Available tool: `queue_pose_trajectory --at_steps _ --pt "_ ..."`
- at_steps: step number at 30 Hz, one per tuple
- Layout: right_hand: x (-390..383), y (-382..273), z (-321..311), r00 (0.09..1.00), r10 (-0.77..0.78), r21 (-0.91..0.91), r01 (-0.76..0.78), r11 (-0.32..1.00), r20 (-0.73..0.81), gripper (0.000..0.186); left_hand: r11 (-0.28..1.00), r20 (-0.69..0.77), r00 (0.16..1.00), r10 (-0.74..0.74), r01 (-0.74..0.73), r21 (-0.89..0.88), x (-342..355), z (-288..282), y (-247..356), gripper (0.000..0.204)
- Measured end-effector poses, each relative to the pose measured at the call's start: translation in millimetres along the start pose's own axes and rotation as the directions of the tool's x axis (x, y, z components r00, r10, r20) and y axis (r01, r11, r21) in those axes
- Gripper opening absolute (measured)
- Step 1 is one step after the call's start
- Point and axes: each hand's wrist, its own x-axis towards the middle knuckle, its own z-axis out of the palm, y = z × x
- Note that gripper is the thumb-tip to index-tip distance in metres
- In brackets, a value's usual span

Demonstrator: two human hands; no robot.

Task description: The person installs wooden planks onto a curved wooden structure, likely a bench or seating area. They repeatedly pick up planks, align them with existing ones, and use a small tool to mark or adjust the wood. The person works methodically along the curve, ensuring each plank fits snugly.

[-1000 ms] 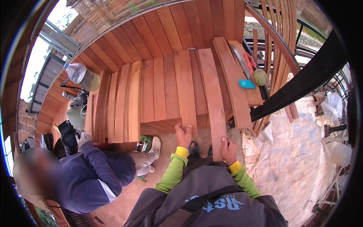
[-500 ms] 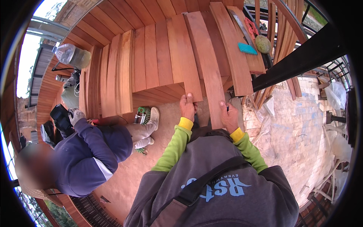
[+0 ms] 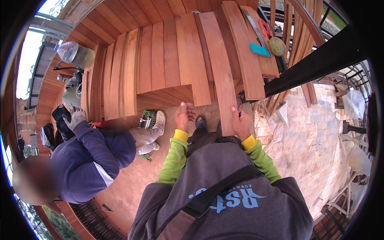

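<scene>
A long reddish wooden plank point(image 3: 219, 64) lies lengthwise toward me over other boards, its near end overhanging close to my waist. My right hand point(image 3: 242, 126) grips this plank's right edge near that end, thumb along the wood. A small dark object point(image 3: 239, 113) shows by its fingers, too small to name. Just left, my left hand point(image 3: 183, 117) is off the wood, fingers apart and nothing in it. It is nearest to the near end of a second plank point(image 3: 201, 94), which juts out past the neighbouring boards.
Further planks point(image 3: 244, 60) lie at the right, with a handsaw point(image 3: 256, 28), a turquoise block point(image 3: 260, 50) and a roundish greenish object point(image 3: 277, 47). A black beam point(image 3: 316, 60) slants across the right. At left, a co-worker point(image 3: 92, 152) in gloves holds a dark device point(image 3: 61, 118).
My left hand has let go of the second plank's end and moved left and slightly down, opening. My right hand stays on the long plank. The co-worker's glove has shifted slightly.
</scene>
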Motion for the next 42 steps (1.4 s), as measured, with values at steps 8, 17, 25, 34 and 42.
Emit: queue_pose_trajectory --at_steps 8,17,25,34,42 --pt "-6.6 -20.1 8.8 0.998 0.062 0.027 -0.063 0.998 0.015 0.051 0.971 -0.062 0.974 0.219 -0.211 0.116 -13.7 6.2 13.2 0.034" --pt "-3.7 -72.9 61.8 0.994 0.096 0.068 -0.099 0.993 0.045 0.052 0.920 0.060 0.925 0.374 -0.378 0.098 30.2 50.2 66.5 0.042" --pt "20.2 -102.9 105.2 0.995 0.095 0.043 -0.094 0.995 -0.039 0.045 0.856 0.052 0.890 0.453 -0.451 0.254 86.8 39.3 81.7 0.033" --pt "9.9 -92.5 110.2 0.993 0.089 0.089 -0.082 0.993 -0.081 0.038 0.877 0.055 0.908 0.415 -0.416 0.242 120.6 48.4 90.9 0.033" --pt "-3.8 -92.6 104.3 0.998 -0.014 0.182 0.026 0.983 -0.068 0.038 0.915 0.042 0.926 0.375 -0.378 0.140 149.3 54.9 82.8 0.030"
